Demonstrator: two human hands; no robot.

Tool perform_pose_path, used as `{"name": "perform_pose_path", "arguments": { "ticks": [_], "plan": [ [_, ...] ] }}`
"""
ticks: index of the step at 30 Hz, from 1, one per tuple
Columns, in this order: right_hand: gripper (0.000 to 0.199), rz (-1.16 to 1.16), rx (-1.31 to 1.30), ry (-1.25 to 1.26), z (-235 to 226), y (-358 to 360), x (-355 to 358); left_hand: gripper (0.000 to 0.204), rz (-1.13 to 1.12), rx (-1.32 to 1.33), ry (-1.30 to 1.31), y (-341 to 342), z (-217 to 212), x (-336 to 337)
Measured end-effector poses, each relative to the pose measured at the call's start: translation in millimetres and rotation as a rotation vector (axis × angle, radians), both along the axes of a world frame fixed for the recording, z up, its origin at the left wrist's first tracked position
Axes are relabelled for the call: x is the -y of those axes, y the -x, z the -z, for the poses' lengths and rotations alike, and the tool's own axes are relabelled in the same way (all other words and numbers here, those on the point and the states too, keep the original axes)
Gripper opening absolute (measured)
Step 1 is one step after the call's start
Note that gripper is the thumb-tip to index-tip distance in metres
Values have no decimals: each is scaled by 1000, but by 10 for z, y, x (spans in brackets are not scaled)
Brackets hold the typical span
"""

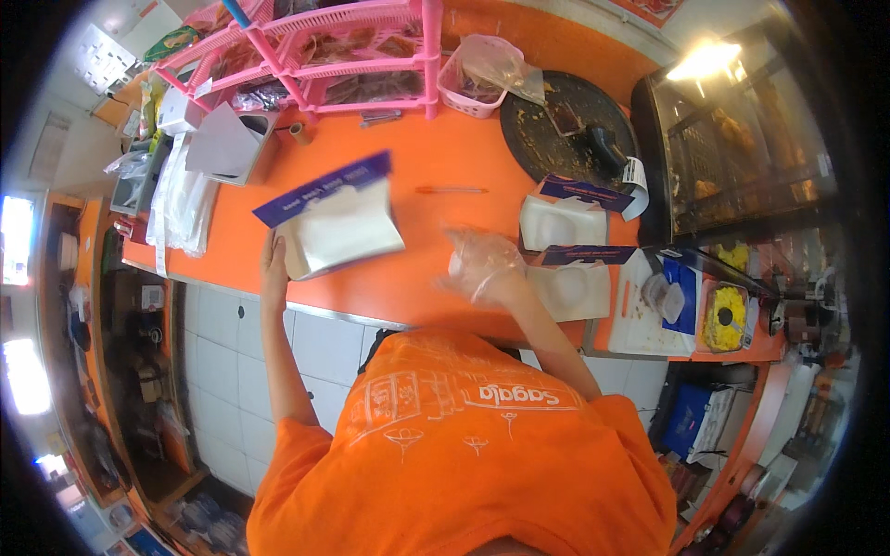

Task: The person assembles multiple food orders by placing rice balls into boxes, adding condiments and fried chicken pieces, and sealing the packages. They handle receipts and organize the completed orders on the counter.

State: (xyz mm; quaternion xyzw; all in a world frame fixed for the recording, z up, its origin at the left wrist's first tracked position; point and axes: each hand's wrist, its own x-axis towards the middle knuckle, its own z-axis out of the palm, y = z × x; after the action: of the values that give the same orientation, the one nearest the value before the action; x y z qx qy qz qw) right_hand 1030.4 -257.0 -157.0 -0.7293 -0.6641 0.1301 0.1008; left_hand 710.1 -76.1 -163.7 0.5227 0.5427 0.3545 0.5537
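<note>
In my bare left hand [273, 264] is an open paper food box [345, 226], gripped by its left edge. The box has a pale, shiny inside and a raised dark blue flap; it tilts above the orange counter and nothing shows in it. My right hand [484, 266] wears a clear plastic glove and hovers over the counter, slightly blurred, fingers apart and holding nothing. Just right of it are two more open boxes, a far one [595, 229] and a near one [598, 295], each bearing a rounded white mound that looks like rice. An orange pen [452, 190] lies beyond my hands.
A pink tiered rack [430, 65] and a pink basket [473, 100] stand at the back. Right of them, a round black tray [524, 139] sits beside a lit glass display case [709, 139]. Plastic bags [185, 213] lie left; a yellow-filled container [726, 318] stands right.
</note>
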Motion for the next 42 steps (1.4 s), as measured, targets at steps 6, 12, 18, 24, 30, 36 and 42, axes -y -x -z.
{"name": "perform_pose_path", "arguments": {
  "ticks": [6, 12, 18, 24, 30, 36, 42],
  "plan": [
    [79, 82, 218, 437, 174, -1, -214, 62, -7, -8, 0, -111, 495, -134],
    [63, 316, -309, 54, -415, 100, -376, 58, 163, 40, -80, -650, 952, 27],
    [87, 483, -131, 338, -453, 448, -1034, 54, 323, -28, -214, -1280, 959, 297],
    [82, 404, -6, 155, 3, 225, -792, 51, 324, -148, -268, -1292, 907, 303],
    [73, 481, 148, 337, 392, 133, 133, 48, 341, -264, -232, -1255, 914, 296],
    [70, 515, 12, 235, 615, 158, 246, 49, 423, -240, -192, -1270, 1034, 145],
    [68, 550, -801, 244, -52, -37, 577, 54, 388, 84, -135, -1229, 958, 393]
  ]
}}
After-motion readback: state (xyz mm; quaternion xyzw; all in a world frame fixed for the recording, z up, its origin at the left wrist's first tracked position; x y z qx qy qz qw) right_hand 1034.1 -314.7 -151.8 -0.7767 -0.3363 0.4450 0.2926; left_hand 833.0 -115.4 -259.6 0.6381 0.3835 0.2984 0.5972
